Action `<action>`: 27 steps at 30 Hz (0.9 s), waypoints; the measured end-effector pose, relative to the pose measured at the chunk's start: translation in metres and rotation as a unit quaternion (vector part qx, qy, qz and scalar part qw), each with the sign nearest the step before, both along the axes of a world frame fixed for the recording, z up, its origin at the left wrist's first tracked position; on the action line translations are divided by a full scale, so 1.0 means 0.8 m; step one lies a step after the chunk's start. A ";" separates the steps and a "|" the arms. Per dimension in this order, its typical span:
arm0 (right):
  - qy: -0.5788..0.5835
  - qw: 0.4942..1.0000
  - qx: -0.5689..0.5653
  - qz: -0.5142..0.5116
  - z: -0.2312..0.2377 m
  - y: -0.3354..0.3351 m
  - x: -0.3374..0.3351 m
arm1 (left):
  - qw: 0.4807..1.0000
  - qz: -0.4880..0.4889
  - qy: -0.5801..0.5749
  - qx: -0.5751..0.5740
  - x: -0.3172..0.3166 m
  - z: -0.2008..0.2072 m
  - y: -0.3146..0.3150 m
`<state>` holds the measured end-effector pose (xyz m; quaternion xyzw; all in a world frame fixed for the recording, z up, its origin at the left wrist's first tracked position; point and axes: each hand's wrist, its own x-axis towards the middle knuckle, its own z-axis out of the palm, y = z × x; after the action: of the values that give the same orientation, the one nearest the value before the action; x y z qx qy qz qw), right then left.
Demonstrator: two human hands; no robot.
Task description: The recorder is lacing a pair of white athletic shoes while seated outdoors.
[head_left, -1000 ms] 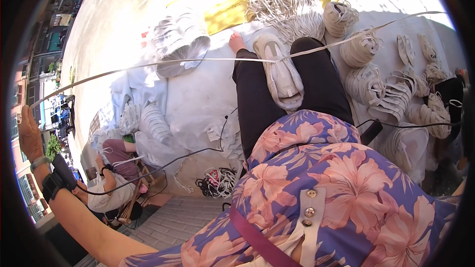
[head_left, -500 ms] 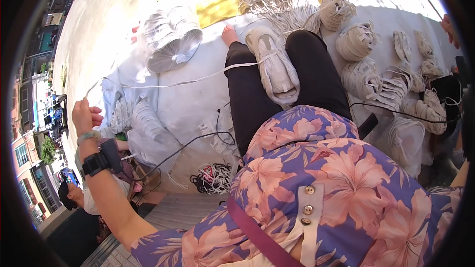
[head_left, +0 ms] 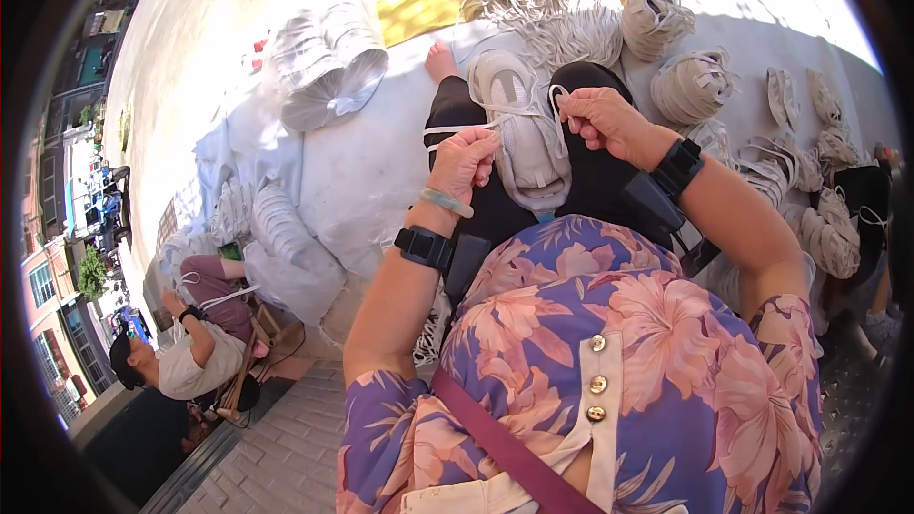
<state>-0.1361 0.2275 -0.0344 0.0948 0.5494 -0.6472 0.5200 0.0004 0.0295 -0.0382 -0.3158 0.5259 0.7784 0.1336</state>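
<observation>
A white shoe upper (head_left: 529, 154) without a visible sole rests between my black-trousered thighs, its toe pointing away from me. A thin white shoelace (head_left: 447, 129) runs through its front eyelets. At the shoe's left side my left hand (head_left: 464, 164) is closed in a pinch on one end of the lace. My right hand (head_left: 607, 120) pinches the lace's other end just to the right of the upper, where the lace bends in a small loop. The fingertips cover parts of the lace.
A heap of white laces (head_left: 547, 0) lies ahead on yellow cloth (head_left: 428, 5). Stacked shoe uppers (head_left: 693, 86) stand on the right. Clear bags of uppers (head_left: 328, 71) lie at left on the white sheet (head_left: 381, 167). Another person (head_left: 190, 343) sits at far left.
Both hands have come in from far left and far right to beside the shoe upper. The long stretched lace no longer spans outward; it is gathered close to the upper.
</observation>
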 end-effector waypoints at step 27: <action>0.162 0.983 0.077 0.048 -0.039 -0.029 0.003 | 1.000 0.017 -0.011 0.021 -0.013 -0.009 0.018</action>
<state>-0.1334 0.2045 -0.0658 0.0018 0.6782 -0.5839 0.4462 -0.0096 0.0441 -0.0453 -0.3298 0.5024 0.7881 0.1331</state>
